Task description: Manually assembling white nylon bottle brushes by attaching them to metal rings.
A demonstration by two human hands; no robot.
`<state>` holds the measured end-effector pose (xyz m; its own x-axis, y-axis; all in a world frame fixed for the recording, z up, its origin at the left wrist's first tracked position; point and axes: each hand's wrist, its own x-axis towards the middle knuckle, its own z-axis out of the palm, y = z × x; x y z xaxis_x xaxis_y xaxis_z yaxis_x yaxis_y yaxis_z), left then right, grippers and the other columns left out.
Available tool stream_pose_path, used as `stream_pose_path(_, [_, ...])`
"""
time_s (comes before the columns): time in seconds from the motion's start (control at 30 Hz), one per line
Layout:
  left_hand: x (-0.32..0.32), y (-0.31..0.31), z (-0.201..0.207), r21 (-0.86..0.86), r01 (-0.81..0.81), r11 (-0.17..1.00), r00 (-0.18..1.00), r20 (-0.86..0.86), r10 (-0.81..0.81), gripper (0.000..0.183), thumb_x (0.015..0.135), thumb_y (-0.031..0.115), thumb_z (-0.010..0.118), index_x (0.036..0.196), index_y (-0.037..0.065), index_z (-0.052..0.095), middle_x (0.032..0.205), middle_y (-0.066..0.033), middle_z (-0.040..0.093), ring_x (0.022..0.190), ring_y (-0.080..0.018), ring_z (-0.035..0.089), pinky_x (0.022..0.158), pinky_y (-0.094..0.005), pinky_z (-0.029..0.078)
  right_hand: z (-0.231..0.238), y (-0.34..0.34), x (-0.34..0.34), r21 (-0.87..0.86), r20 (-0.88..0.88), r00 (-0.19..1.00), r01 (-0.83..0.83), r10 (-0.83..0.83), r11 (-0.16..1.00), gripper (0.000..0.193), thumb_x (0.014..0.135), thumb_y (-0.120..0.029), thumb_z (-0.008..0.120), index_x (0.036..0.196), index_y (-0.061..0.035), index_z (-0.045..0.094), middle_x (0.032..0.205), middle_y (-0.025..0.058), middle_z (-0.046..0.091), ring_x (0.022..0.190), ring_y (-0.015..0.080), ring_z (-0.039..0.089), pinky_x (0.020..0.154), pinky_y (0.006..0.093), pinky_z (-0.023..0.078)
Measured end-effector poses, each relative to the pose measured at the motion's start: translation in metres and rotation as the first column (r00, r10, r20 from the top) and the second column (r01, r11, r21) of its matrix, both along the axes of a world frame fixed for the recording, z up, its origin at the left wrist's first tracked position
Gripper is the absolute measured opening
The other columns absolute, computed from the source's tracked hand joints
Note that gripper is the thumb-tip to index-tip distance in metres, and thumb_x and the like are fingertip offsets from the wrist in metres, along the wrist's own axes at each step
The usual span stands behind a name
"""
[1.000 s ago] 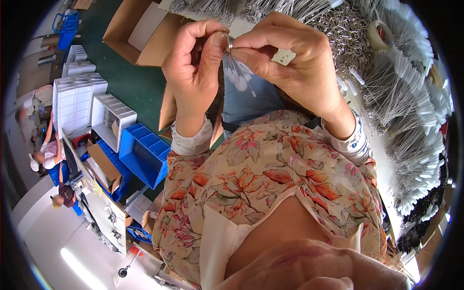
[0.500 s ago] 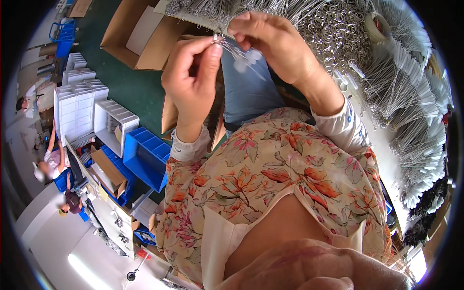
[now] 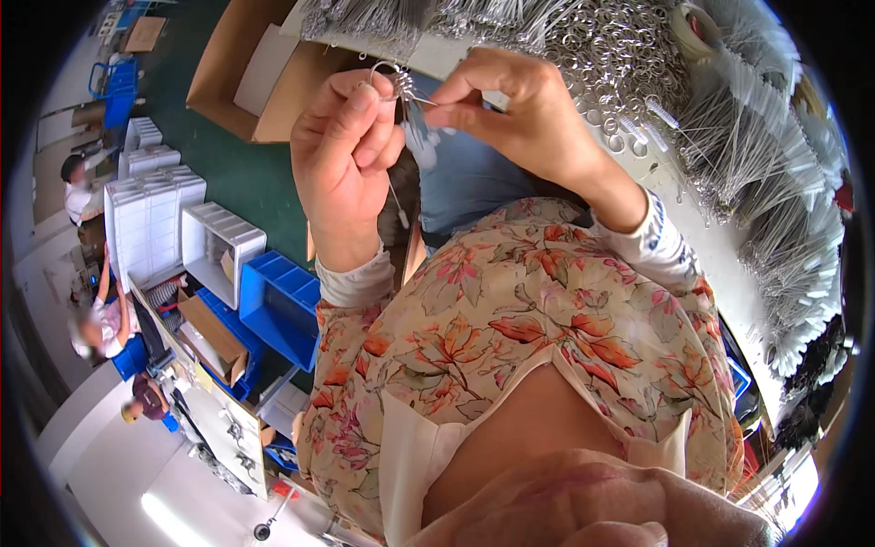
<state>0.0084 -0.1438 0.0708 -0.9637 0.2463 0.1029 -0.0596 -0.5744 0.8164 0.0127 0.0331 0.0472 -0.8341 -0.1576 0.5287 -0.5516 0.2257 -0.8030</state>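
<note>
My left hand (image 3: 342,164) is closed on a thin metal split ring (image 3: 384,63), pinching it between thumb and fingers. Several small wire-stemmed brushes (image 3: 422,146) with whitish bristles hang from the ring, their looped ends bunched on its right side. One stem with a pale tip (image 3: 403,219) dangles below my left palm. My right hand (image 3: 524,114) has thumb and index finger pressed together on a wire stem beside the ring. The far end of that stem is hidden by my fingers.
On the table (image 3: 674,205) to the right lie a heap of metal rings (image 3: 629,64), large piles of wire brushes (image 3: 729,155) and a tape roll (image 3: 697,27). An open cardboard box (image 3: 273,100) stands ahead left. Blue crate (image 3: 283,305), grey crates (image 3: 155,214) and other people are farther left.
The ring now shows open above my left fingers, with the brushes gathered at its right side. My right hand has come lower and pinches a stem.
</note>
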Motion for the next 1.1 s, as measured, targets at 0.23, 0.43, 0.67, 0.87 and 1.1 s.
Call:
stream_pose_path(0.23, [0.012,0.039,0.03,-0.233,0.015,0.972,0.982,-0.182,-0.059,0.012,0.087,0.005,0.055,0.092,-0.006,0.056,0.077,-0.0043,0.056,0.049,-0.0021,0.034,0.043,-0.0172,0.025,0.027,0.018,0.021,-0.318,0.038,0.981,-0.167,0.189,0.933,0.026,0.08,-0.009,0.068,0.095,-0.0057,0.047,0.101,0.0084,0.058,0.098,0.0171,0.056,0.083,0.0312,0.045])
stream_pose_path(0.43, [0.008,0.048,0.019,-0.401,0.03,0.916,0.926,-0.334,-0.177,0.011,0.085,0.006,0.051,0.085,-0.005,0.054,0.069,-0.002,0.049,0.05,-0.0022,0.032,0.044,-0.0178,0.024,0.03,0.039,0.046,-0.073,-0.19,0.974,0.112,-0.124,0.991,0.019,0.075,-0.003,0.063,0.091,-0.0067,0.054,0.08,0.0069,0.056,0.072,0.0263,0.059,0.061,0.0322,0.049])
stream_pose_path(0.67, [-0.008,0.08,0.01,-0.386,0.87,0.307,0.464,0.431,-0.774,0.015,0.084,0.01,0.054,0.086,-0.005,0.056,0.065,-0.0019,0.05,0.045,-0.0025,0.033,0.04,-0.0173,0.023,0.035,0.09,0.124,0.502,-0.321,0.947,0.169,0.001,0.848,0.027,0.072,-0.011,0.058,0.098,-0.0059,0.057,0.07,0.0038,0.049,0.063,0.021,0.055,0.051,0.0318,0.046])
stream_pose_path(0.87, [0.028,0.158,0.013,-0.219,0.924,0.314,0.366,0.265,-0.892,0.03,0.092,0.028,0.052,0.082,0.0,0.057,0.058,0.0006,0.048,0.042,-0.0012,0.033,0.039,-0.017,0.024,0.035,0.13,0.177,0.277,-0.308,0.865,0.479,-0.395,0.833,0.018,0.072,-0.005,0.059,0.09,-0.0068,0.058,0.077,0.0064,0.054,0.065,0.0243,0.058,0.054,0.0336,0.048])
stream_pose_path(1.1, [0.087,0.269,0.051,-0.703,0.058,0.709,-0.433,-0.658,-0.616,0.006,0.074,0.009,0.064,0.077,0.007,0.059,0.07,-0.0055,0.057,0.056,-0.0195,0.052,0.047,-0.0292,0.041,0.021,0.198,0.226,-0.005,-0.05,0.394,0.919,-0.918,0.395,0.016,0.075,0.004,0.063,0.088,-0.0034,0.058,0.079,0.0104,0.058,0.069,0.0293,0.059,0.058,0.034,0.047])
